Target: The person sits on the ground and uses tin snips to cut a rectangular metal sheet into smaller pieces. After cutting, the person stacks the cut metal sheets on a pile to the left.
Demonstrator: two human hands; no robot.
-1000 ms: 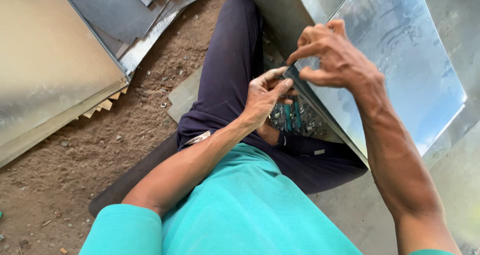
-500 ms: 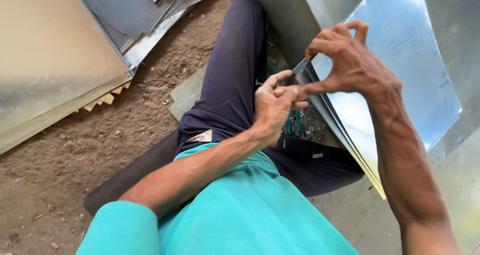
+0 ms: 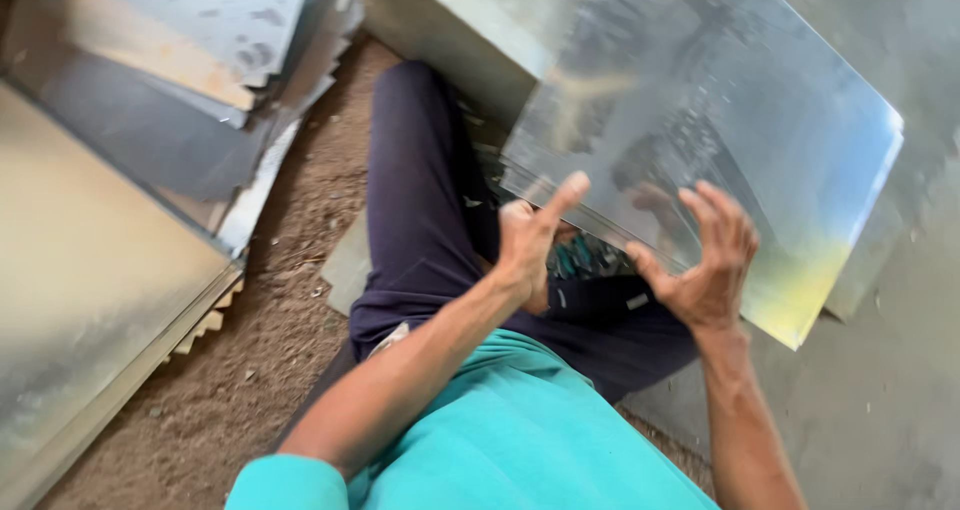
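A shiny metal sheet (image 3: 720, 120) lies tilted on top of a stack of like sheets, over my lap and the grey metal surface to my right. My left hand (image 3: 532, 242) is at the sheet's near edge, thumb up over the top face and fingers curled below it. Just apart from it, my right hand (image 3: 708, 260) has its fingers spread, and its palm faces the same edge further right. Both hands are blurred. My dark trouser leg (image 3: 420, 190) stretches out beneath them.
Large metal sheets (image 3: 90, 270) lie piled at the left, with more overlapping sheets (image 3: 200, 60) at the upper left. Brown dirt ground (image 3: 250, 370) runs between them and my leg. A grey metal surface (image 3: 880, 390) fills the right side.
The sheet has dropped from steeply raised to lying flatter on the stack. My right hand has left its pinch on the upper edge, come down and spread open. The view has shifted.
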